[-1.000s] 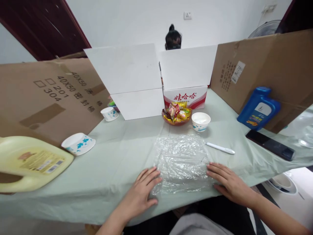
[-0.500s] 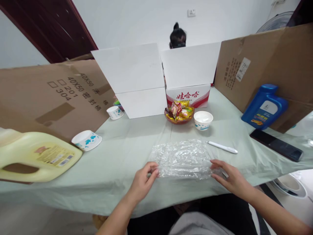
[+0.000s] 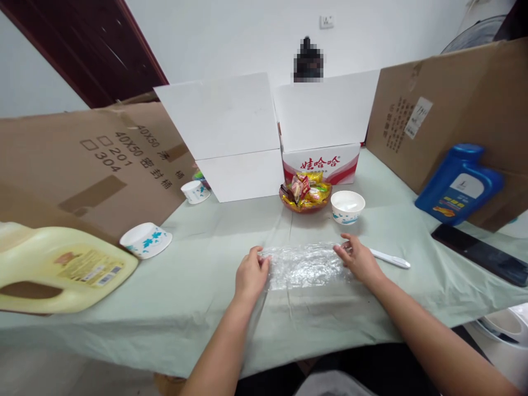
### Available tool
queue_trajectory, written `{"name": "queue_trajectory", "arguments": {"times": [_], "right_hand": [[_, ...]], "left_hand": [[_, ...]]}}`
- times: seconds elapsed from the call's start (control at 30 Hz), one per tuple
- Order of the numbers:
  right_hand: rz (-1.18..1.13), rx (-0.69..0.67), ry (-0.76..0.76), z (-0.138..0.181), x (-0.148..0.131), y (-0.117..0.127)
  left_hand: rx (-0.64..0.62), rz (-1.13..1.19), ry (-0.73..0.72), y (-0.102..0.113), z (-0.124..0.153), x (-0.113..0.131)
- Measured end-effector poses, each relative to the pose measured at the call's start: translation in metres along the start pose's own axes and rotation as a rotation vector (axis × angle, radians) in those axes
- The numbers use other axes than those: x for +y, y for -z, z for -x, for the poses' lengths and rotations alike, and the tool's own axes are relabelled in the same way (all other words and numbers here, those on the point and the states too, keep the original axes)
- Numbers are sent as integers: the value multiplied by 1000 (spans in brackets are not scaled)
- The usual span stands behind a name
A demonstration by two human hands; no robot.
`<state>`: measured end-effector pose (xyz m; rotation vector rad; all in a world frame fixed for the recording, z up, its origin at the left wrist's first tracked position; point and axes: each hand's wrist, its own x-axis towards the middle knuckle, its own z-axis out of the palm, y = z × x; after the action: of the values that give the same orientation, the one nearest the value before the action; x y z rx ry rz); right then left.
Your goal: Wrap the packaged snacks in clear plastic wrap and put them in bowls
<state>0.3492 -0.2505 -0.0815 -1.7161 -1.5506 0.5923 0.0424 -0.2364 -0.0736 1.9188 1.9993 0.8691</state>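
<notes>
A crinkled sheet of clear plastic film (image 3: 305,268), perhaps a flattened bag, lies on the green tablecloth in front of me. My left hand (image 3: 253,273) pinches its left edge, thumb against fingers. At the opposite end, my right hand (image 3: 358,257) grips the far right corner between thumb and fingers. Just beyond the right hand lies a white pen (image 3: 391,258), its left tip hidden behind that hand. A white paper bowl with blue leaves (image 3: 347,207) stands behind the film, beside a bowl of wrapped candies (image 3: 306,193).
At left are a pale yellow jug (image 3: 78,269), a tipped paper bowl (image 3: 146,240) and a smaller cup (image 3: 195,192). A blue bottle (image 3: 457,187) and a black phone (image 3: 480,254) are at right. White boxes (image 3: 247,173) and brown cardboard (image 3: 445,110) wall the back; a person's head (image 3: 308,60) shows behind.
Both hands have moved away from me, to the film's far corners. The film looks shorter from front to back, its near part apparently folded or drawn up. The view shifted slightly.
</notes>
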Motion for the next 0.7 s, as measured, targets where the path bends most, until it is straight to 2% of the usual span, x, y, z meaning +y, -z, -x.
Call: {"name": "queue_trajectory", "arguments": {"times": [0.17, 0.27, 0.37, 0.43, 0.53, 0.7], "right_hand": [[63, 122, 228, 14, 7, -6], [77, 133, 352, 16, 8, -6], [121, 121, 444, 15, 9, -6], [146, 120, 439, 14, 11, -6], [166, 126, 352, 13, 12, -6], [186, 128, 236, 13, 9, -3]], "left_hand": [[-4, 288, -17, -4, 5, -18], [-15, 385, -50, -1, 6, -21], [6, 409, 0, 0, 7, -20], [18, 414, 44, 0, 7, -20], [20, 393, 84, -1, 8, -20], [-22, 450, 97, 2, 10, -19]]}}
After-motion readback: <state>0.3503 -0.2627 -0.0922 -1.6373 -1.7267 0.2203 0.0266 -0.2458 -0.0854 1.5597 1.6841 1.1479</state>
